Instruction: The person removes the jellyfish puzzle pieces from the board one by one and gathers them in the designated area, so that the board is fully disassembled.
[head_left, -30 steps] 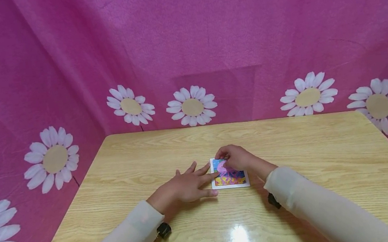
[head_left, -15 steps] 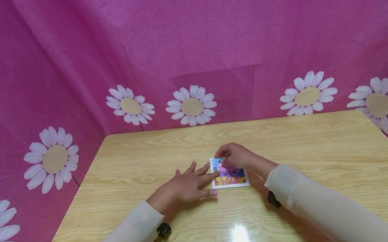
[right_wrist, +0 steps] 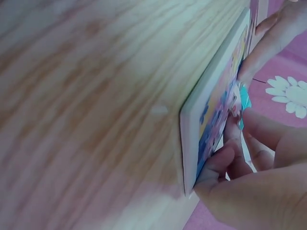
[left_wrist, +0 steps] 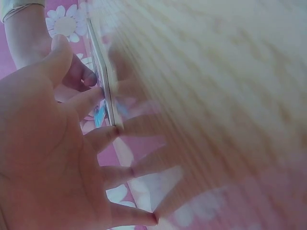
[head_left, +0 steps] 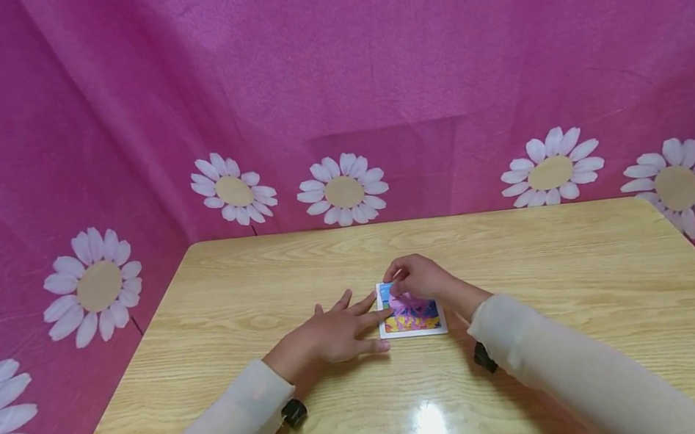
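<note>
A pink fabric backdrop printed with white daisies hangs behind and to both sides of a light wooden table, the largest things in view. No box, tray or other container shows; the table alone carries the things.

Near the middle of the table lies a small square white-bordered puzzle board with a bright blue, pink and yellow picture, flat on the wood; the right wrist view shows its thin white edge resting against the grain.

The left hand lies flat on the table just to the left of the board, fingers straight and spread, with the fingertips touching the board's left edge.

The right hand hovers over the far part of the board, its fingers curled, and the thumb and fingers pinch a small piece coloured like the picture at the board's surface. Whether that piece is lifted or set into the board cannot be told.

Both forearms wear pale cream sleeves.
</note>
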The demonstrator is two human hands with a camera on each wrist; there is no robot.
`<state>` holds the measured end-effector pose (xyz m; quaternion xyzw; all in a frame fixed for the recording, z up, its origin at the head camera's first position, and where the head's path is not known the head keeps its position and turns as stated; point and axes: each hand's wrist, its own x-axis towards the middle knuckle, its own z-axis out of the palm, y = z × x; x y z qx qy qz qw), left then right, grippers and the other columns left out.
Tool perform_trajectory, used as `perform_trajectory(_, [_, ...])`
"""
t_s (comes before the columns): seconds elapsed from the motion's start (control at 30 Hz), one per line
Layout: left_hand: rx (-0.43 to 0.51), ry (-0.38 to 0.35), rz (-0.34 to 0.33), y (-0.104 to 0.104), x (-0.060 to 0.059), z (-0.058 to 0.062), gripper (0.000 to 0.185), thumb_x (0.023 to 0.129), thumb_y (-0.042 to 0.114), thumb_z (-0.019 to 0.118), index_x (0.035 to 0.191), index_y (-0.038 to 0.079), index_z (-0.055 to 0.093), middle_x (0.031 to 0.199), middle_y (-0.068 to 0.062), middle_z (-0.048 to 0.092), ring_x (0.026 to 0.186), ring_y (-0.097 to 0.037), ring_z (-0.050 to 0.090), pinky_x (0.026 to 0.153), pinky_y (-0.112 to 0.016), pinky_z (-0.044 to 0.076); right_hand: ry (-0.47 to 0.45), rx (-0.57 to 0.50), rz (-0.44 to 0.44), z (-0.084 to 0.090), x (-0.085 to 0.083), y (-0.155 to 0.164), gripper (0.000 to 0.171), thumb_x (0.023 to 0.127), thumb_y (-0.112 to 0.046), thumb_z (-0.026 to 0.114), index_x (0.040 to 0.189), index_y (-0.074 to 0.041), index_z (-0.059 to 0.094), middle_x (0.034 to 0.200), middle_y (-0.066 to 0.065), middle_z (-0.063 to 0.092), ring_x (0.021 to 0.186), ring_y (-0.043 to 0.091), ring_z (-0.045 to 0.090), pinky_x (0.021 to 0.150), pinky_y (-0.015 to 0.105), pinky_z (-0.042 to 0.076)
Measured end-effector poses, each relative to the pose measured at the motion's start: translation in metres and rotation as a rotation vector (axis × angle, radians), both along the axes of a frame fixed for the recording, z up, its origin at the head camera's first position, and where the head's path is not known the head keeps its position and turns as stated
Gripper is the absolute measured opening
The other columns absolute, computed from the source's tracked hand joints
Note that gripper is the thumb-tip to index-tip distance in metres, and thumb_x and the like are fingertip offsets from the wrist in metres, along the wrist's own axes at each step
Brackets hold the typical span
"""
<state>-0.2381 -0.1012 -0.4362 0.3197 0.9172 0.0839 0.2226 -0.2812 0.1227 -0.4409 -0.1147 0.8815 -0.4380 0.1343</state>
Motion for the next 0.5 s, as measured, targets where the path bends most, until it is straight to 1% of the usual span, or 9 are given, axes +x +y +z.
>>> perform_trajectory(0.07, [0.001, 0.000, 0.000, 0.0000, 0.0002, 0.0001, 0.071, 0.097, 0.075, 0.044, 0.161, 0.047, 0.028, 0.173, 0.010, 0.009, 0.159, -0.038, 0.000, 0.111, -0.082, 0.009, 0.006, 0.012, -0.020, -0.0006, 0.0007, -0.0014, 0.012, 0.093, 0.000, 0.070, 0.105, -0.001, 0.072, 0.098, 0.013, 0.073, 0.091, 0.020, 0.064, 0.078, 0.031, 0.049])
perform_trajectory(0.17, [0.001, -0.001, 0.001, 0.0000, 0.0004, 0.0001, 0.071, 0.097, 0.075, 0.043, 0.161, 0.047, 0.028, 0.173, 0.010, 0.010, 0.159, -0.038, 0.001, 0.112, -0.082, 0.010, 0.002, 0.023, -0.055, -0.0015, 0.0013, -0.0033, 0.010, 0.095, -0.001, 0.069, 0.104, -0.002, 0.073, 0.096, 0.010, 0.073, 0.090, 0.019, 0.063, 0.076, 0.029, 0.048])
perform_trajectory(0.27, [-0.001, -0.001, 0.001, -0.0001, 0.0005, -0.0001, 0.071, 0.097, 0.075, 0.043, 0.161, 0.048, 0.028, 0.173, 0.010, 0.010, 0.159, -0.038, 0.000, 0.112, -0.082, 0.009, 0.003, 0.026, -0.078, -0.0025, 0.0015, -0.0041, 0.009, 0.096, -0.001, 0.069, 0.103, -0.003, 0.073, 0.096, 0.009, 0.073, 0.090, 0.019, 0.063, 0.078, 0.031, 0.048])
perform_trajectory(0.5, [-0.005, -0.004, 0.003, -0.0003, 0.0003, -0.0008, 0.071, 0.097, 0.075, 0.043, 0.161, 0.048, 0.028, 0.173, 0.011, 0.009, 0.159, -0.038, -0.001, 0.112, -0.082, 0.009, 0.027, 0.026, -0.108, -0.0037, 0.0015, -0.0036, 0.009, 0.093, -0.003, 0.072, 0.102, -0.004, 0.075, 0.096, 0.009, 0.074, 0.092, 0.020, 0.064, 0.082, 0.035, 0.049])
